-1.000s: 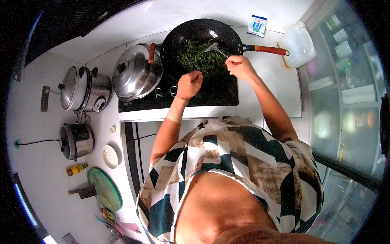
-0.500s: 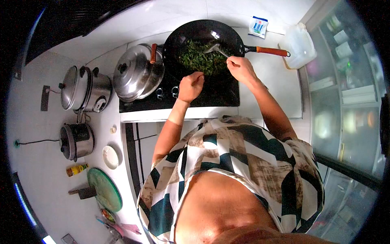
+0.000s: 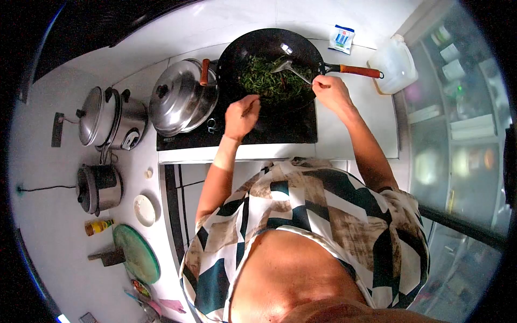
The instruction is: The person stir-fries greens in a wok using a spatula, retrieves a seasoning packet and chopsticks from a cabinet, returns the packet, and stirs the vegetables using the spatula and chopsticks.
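Note:
Chopped leafy greens (image 3: 258,81) lie in a large black wok (image 3: 242,46) on the stove. My right hand (image 3: 332,95) is closed around the handle of a metal spatula (image 3: 286,65), at the wok's right rim. The spatula's head rests among the greens. Near the front left rim, my left hand (image 3: 242,117) is closed in a fist. A thin dark stick (image 3: 247,110) shows against its fingers; its other end is lost against the wok, and I cannot make out its kind.
Left of the wok stands a steel lidded pot (image 3: 180,102). A rice cooker (image 3: 129,118), a smaller cooker (image 3: 102,185), a white dish (image 3: 145,210) and a green cutting board (image 3: 137,253) line the left counter. The wok's long handle (image 3: 358,70) points right, toward a plastic container (image 3: 396,67).
My hands have moved apart: the left one a little to the left, the right one to the right with the spatula. The greens have shifted slightly in the wok.

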A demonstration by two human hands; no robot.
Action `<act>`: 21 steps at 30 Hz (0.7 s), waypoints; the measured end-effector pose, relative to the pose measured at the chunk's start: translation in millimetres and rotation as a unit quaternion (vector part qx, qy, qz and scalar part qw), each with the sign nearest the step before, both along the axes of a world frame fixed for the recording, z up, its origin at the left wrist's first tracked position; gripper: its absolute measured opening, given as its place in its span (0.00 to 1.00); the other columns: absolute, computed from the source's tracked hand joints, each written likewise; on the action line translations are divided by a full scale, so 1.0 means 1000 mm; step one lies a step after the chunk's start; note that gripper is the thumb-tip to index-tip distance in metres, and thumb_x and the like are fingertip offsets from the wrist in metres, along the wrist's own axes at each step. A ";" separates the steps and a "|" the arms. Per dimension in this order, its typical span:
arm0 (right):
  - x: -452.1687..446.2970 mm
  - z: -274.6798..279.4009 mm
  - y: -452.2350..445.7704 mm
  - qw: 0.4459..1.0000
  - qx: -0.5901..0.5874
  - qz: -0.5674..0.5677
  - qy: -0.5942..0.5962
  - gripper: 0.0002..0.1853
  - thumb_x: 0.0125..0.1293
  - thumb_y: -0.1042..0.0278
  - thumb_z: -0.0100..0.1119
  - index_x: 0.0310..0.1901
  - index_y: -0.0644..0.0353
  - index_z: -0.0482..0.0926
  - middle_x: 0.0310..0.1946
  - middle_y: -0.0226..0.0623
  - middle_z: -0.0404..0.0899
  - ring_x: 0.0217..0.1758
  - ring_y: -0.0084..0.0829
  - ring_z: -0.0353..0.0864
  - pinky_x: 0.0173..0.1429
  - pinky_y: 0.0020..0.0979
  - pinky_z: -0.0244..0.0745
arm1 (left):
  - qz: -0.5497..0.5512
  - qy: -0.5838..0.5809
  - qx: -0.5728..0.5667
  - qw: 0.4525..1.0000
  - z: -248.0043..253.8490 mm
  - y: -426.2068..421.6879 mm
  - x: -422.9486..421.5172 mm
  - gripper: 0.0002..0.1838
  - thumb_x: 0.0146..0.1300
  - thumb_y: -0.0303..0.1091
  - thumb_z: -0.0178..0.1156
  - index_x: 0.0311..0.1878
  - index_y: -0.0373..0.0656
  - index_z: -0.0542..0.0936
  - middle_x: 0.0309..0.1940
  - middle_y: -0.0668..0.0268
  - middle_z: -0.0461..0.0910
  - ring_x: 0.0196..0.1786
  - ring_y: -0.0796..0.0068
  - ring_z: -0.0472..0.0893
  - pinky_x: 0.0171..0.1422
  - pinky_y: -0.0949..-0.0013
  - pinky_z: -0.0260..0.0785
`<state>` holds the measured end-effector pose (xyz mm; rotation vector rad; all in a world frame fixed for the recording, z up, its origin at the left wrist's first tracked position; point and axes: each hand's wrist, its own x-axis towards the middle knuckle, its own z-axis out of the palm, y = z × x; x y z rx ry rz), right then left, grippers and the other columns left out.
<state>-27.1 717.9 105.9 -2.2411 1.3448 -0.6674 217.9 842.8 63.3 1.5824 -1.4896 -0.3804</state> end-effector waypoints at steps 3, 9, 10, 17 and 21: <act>0.011 -0.003 0.002 0.996 0.043 0.043 -0.071 0.07 0.58 0.64 0.54 0.31 0.56 0.79 0.26 0.43 0.80 0.30 0.44 0.81 0.34 0.37 0.74 | 0.052 -0.139 0.009 0.989 0.009 0.001 0.010 0.07 0.58 0.35 0.57 0.35 0.45 0.81 0.25 0.54 0.80 0.30 0.53 0.81 0.32 0.58 0.74; 0.044 -0.047 -0.004 0.970 0.155 0.136 -0.128 0.08 0.57 0.62 0.56 0.30 0.58 0.78 0.24 0.44 0.79 0.26 0.42 0.79 0.32 0.34 0.73 | -0.063 -0.053 0.051 0.995 -0.013 -0.020 0.007 0.07 0.56 0.35 0.58 0.35 0.44 0.81 0.26 0.54 0.80 0.29 0.52 0.80 0.33 0.59 0.73; 0.031 -0.043 -0.010 0.984 0.121 0.127 -0.042 0.08 0.56 0.62 0.55 0.29 0.56 0.79 0.24 0.44 0.79 0.27 0.44 0.79 0.32 0.37 0.73 | -0.095 0.020 0.069 0.993 -0.017 -0.016 0.011 0.08 0.55 0.35 0.58 0.36 0.44 0.82 0.26 0.54 0.81 0.29 0.52 0.81 0.33 0.61 0.73; 0.026 -0.025 -0.001 0.986 0.087 0.067 -0.124 0.08 0.58 0.64 0.53 0.28 0.58 0.78 0.23 0.43 0.78 0.27 0.39 0.81 0.31 0.36 0.73 | -0.070 0.078 0.039 0.994 -0.009 -0.001 0.019 0.07 0.57 0.32 0.59 0.37 0.43 0.82 0.23 0.57 0.80 0.27 0.63 0.82 0.31 0.67 0.72; 0.027 -0.034 0.001 0.954 0.236 0.083 -0.166 0.09 0.60 0.67 0.52 0.26 0.61 0.77 0.16 0.36 0.75 0.19 0.23 0.77 0.24 0.28 0.70 | -0.038 -0.112 0.049 0.992 -0.005 -0.010 0.001 0.07 0.57 0.35 0.59 0.37 0.46 0.82 0.27 0.55 0.81 0.29 0.54 0.81 0.33 0.62 0.73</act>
